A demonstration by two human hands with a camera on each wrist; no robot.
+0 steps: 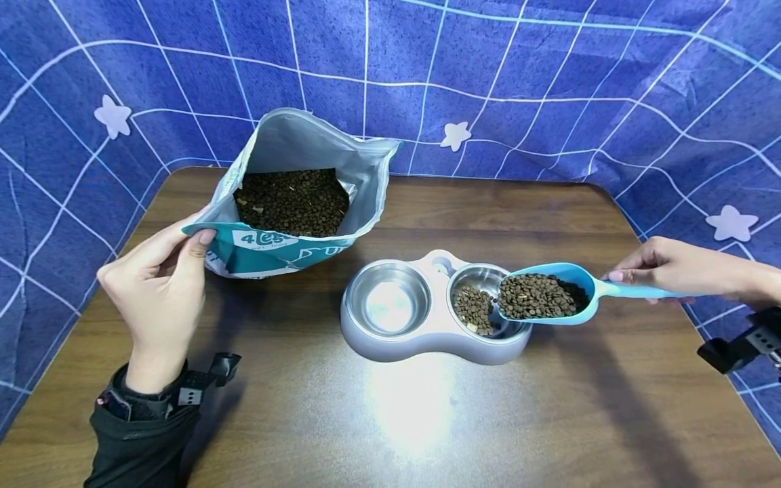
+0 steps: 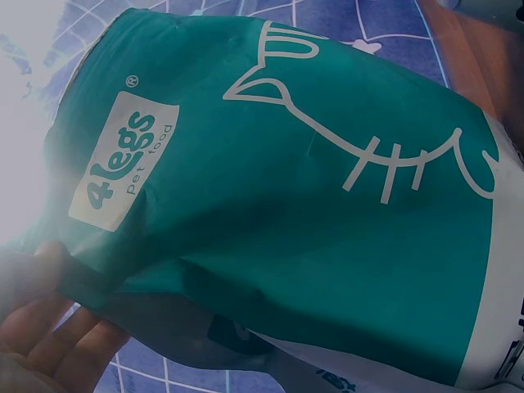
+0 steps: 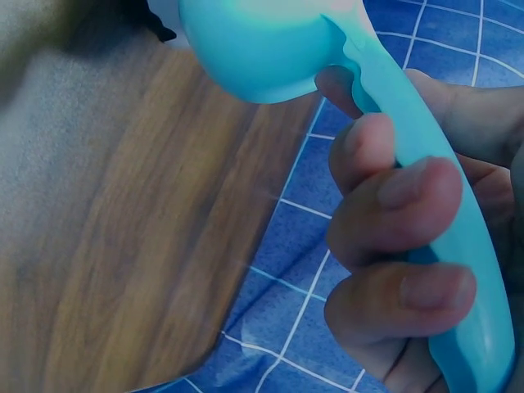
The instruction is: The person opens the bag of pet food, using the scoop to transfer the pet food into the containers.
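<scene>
A light-blue scoop [image 1: 601, 289], heaped with brown kibble [image 1: 539, 297], is held above the right-hand steel bowl [image 1: 478, 275] of a twin feeder [image 1: 439, 342]. The bowl is partly overlapped by the scoop's front; whether the two touch cannot be told. A smaller heap of kibble [image 1: 472, 306] is contained in that bowl. The scoop's handle is clasped by the right hand [image 1: 689, 270], and in the right wrist view its fingers are seen curled around the handle.

Beside the feeder, toward the upper left, a teal pet-food bag [image 1: 268, 264] is held open, its silvery inside exposed and more kibble [image 1: 293, 203] visible within. Its front edge is pinched between the thumb and fingers of the left hand [image 1: 161, 291]. On the front a white label [image 2: 124, 160] is printed, on which "4legs" and, beneath it, "pet food" can be read; a ® mark is set just outside it. The teal is also crossed by a white line drawing [image 2: 368, 155]. Dark print at the bag's far edge is cut off and cannot be read.

The left-hand steel bowl [image 1: 390, 301] is lit by a bright reflection. The feeder is placed on a brown wood-grain table [image 1: 293, 420], backed by blue cloth [image 1: 342, 61] patterned with pale grid lines and white stars [image 1: 455, 135]. A black sleeve [image 1: 140, 451] is worn on the left arm.
</scene>
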